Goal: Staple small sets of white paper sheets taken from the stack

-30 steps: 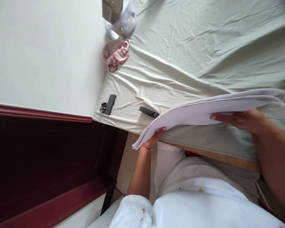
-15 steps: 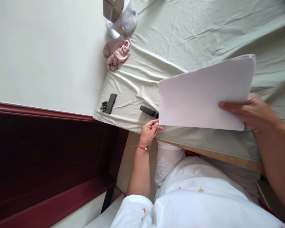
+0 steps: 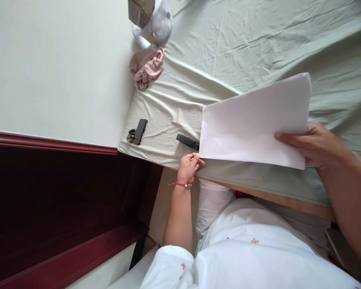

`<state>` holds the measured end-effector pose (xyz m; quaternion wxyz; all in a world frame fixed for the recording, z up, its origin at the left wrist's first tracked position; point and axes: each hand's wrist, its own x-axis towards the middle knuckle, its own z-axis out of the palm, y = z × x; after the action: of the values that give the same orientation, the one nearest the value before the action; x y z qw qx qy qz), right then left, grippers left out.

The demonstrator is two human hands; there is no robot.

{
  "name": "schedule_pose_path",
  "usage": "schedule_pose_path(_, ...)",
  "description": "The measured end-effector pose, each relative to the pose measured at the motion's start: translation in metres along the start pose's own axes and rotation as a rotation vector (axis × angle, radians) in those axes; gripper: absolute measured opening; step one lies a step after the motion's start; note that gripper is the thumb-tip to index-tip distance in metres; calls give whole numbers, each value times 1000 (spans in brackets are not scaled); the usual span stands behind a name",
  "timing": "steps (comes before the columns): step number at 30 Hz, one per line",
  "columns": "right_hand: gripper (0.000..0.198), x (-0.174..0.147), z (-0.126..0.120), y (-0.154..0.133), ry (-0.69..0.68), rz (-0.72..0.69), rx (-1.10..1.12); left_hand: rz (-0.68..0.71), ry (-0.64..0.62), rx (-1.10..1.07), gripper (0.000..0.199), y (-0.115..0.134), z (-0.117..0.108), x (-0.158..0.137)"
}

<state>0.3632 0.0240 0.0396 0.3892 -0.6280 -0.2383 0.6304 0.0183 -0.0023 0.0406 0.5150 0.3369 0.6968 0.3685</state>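
Observation:
A stack of white paper [image 3: 252, 124] is held above the table's front edge, tilted, its far right corner raised. My right hand [image 3: 321, 144] grips its right side, thumb flat on the top sheet and the other fingers hidden underneath. At the near left corner, my left hand [image 3: 189, 166] pinches the paper between thumb and index finger; a red string bracelet circles that wrist. Just beyond the left hand lies a black stapler-like object [image 3: 187, 141], its right end touching or passing under the paper's left edge; which one I cannot tell.
A pale green cloth [image 3: 195, 80] with wrinkles covers the table. At the left lie a black flat case [image 3: 140, 131] and keys [image 3: 131, 135]. Farther back are a crumpled pink cloth [image 3: 147, 68], a plastic bag [image 3: 162, 26] and a brown box [image 3: 140, 12] by the white wall [image 3: 57, 68].
The paper's right side and my right hand have shifted slightly left, and the sheets bend a little more. My left hand has closed onto the near left corner, barely moving.

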Motion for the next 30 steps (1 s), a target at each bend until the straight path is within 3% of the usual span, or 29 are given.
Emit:
schedule_pose_path(8, 32, -7, 10, 4, 0, -21, 29, -63, 56, -145, 35, 2, -3, 2)
schedule_pose_path(14, 19, -12, 21, 5, 22, -28, 43, -45, 184, -190, 30, 3, 0, 0)
schedule_pose_path(20, 25, -8, 18, 12, 46, -94, 21, -19, 217, -140, 29, 5, 6, -2)
schedule_pose_path(25, 27, -12, 19, 14, 28, -138, -16, 197, 356, -54, 17, -7, 4, -1)
schedule_pose_path(30, 28, -13, 18, 18, 6, -191, -46, 529, 613, 299, 7, -16, -3, -3)
